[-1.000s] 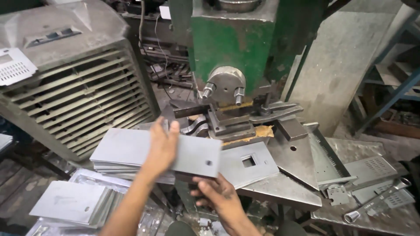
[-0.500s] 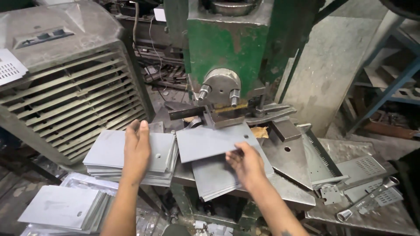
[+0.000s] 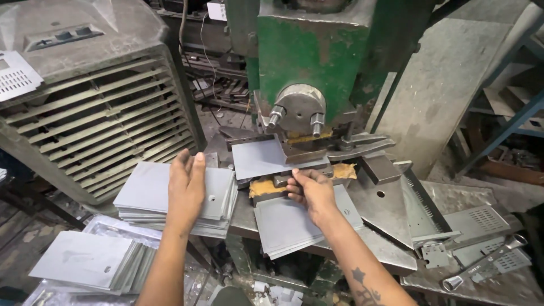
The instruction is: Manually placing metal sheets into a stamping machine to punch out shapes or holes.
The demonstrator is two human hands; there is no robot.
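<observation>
Half a second on, the grey metal sheet (image 3: 265,157) that the right hand (image 3: 310,191) was carrying has gone forward onto the press bed, and it now lies flat under the round ram (image 3: 297,109) of the green press (image 3: 323,56). The right hand has followed it in and sits at the sheet's near right edge, fingers curled and pinching that edge, thumb toward the worker. The left hand (image 3: 188,182) has stayed on the stack of blank sheets (image 3: 148,195) at the left edge of the bench, palm down, fingers together and pressed flat on the top sheet beside its small punched hole.

Just under the right wrist, a second pile of sheets (image 3: 289,224) lies at the front edge of the bench, some hanging over it. To the right of the press bed a thick steel plate (image 3: 385,207) with a round hole slopes toward the bench's right edge, with perforated metal pieces (image 3: 481,218) and a socket wrench (image 3: 484,263) near the right corner. Below the bench's left corner, another stack of cut sheets (image 3: 85,263) rests lower down. A large grey air cooler (image 3: 85,113) with slatted louvres stands behind the left hand, well apart from the press.
</observation>
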